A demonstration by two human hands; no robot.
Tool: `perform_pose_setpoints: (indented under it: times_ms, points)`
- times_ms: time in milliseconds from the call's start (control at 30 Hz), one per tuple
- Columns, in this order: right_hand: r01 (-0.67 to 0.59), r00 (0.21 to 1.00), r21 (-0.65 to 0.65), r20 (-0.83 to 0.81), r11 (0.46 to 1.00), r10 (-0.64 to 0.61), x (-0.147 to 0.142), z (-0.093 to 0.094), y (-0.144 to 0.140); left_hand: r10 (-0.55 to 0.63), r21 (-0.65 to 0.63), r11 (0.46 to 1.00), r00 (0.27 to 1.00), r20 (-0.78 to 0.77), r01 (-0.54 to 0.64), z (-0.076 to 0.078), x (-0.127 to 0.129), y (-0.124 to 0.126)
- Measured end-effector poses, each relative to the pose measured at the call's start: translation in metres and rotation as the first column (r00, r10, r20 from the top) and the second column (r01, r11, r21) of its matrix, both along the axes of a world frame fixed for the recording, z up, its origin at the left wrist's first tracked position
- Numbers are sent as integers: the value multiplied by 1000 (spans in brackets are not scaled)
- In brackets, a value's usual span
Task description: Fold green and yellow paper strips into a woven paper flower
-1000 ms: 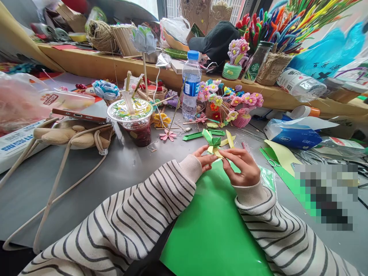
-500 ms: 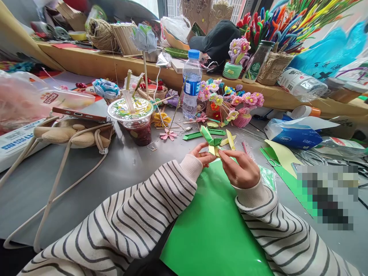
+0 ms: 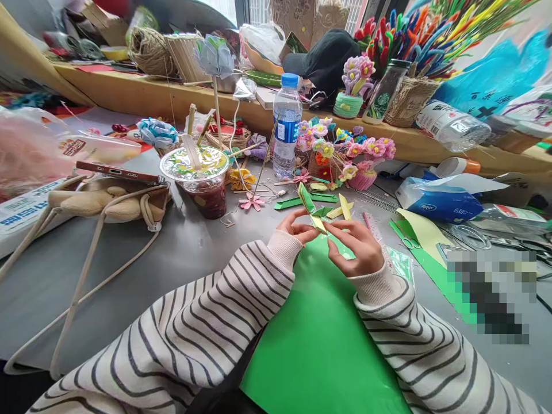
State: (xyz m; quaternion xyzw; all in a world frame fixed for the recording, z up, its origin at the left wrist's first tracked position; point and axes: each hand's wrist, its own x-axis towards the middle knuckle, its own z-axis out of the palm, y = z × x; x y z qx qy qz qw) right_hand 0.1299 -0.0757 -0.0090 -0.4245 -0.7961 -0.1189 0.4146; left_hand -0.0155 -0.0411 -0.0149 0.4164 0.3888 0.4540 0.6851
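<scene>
Just right of the frame's middle, the left hand [image 3: 296, 227] and the right hand [image 3: 356, 246] meet over a folded paper piece [image 3: 316, 214] made of green and pale yellow strips. Both hands pinch it: the left hand's fingertips close on its left side, and the right hand's thumb and forefinger grip its right end, from which a yellow strip sticks up. The piece is held just above the grey surface [image 3: 181, 253], over the far edge of a large green sheet [image 3: 319, 339] that fills the lower middle of the frame. Both arms wear striped sleeves.

Just beyond the hands, loose green paper strips [image 3: 297, 202] lie flat on the surface. Behind them, in the upper middle, stands a water bottle [image 3: 286, 126] with a blue cap, beside a cluster of small pink craft flowers [image 3: 345, 152]. Left of centre is a sealed plastic cup [image 3: 198, 181] with a dark drink, and further left a phone [image 3: 118, 171] rests on a beige bag [image 3: 107, 201]. At right lies a blue tissue pack [image 3: 440, 204].
</scene>
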Motion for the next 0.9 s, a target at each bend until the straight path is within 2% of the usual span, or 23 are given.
perform_pose_setpoints:
  times_ms: [200, 433, 633, 900]
  points:
    - [108, 990, 62, 84, 992, -113, -3, -4, 3, 32, 2, 999, 995, -95, -32, 5, 3, -3]
    - [96, 969, 108, 219, 990, -118, 1, -8, 8, 20, -12, 1000, 989, -146, -23, 5, 5, -3]
    - [141, 977, 117, 147, 983, -157, 1, -15, 12, 19, -70, 997, 979, -203, -34, 10, 8, -1]
    - [158, 987, 12, 8, 987, -158, -7, -14, 11, -19, -111, 994, 957, -290, -14, 21, 7, 0]
